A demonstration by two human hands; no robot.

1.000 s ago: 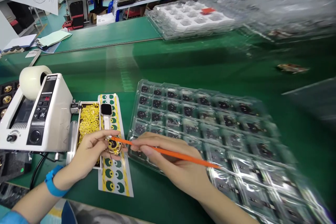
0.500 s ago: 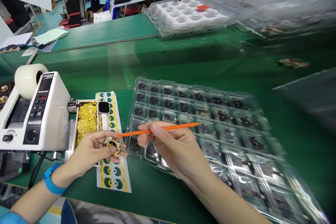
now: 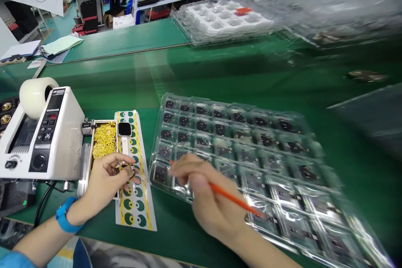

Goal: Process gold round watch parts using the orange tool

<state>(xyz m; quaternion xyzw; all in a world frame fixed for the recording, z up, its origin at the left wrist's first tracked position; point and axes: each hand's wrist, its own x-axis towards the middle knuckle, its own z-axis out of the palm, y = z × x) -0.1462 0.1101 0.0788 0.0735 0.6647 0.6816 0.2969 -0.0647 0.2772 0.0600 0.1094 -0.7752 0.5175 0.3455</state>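
Note:
My left hand (image 3: 110,177) is closed around a small round gold-and-black part (image 3: 127,170), partly hidden by the fingers. It hovers over a sheet of die-cut stickers (image 3: 137,205) with yellow and green shapes. In my right hand (image 3: 210,197) is a thin orange plastic stick (image 3: 235,199), its back end pointing down to the right. Only a bit of its front end shows past the fingertips. That hand is above the near left part of a clear plastic tray (image 3: 158,132), whose pockets hold dark small parts. A smartwatch (image 3: 124,129) lies on the sticker sheet.
Left of the sheet stands a narrow box of yellow rings (image 3: 105,140), beside a white tape dispenser (image 3: 58,134). Stacked clear trays (image 3: 220,16) sit on the far ledge. A small metallic piece (image 3: 366,76) lies at the right on the green bench (image 3: 188,238).
My right hand has moved down and turned, so the orange stick now slants down to the right, away from the round part. My left hand has shifted slightly left, rotating the part.

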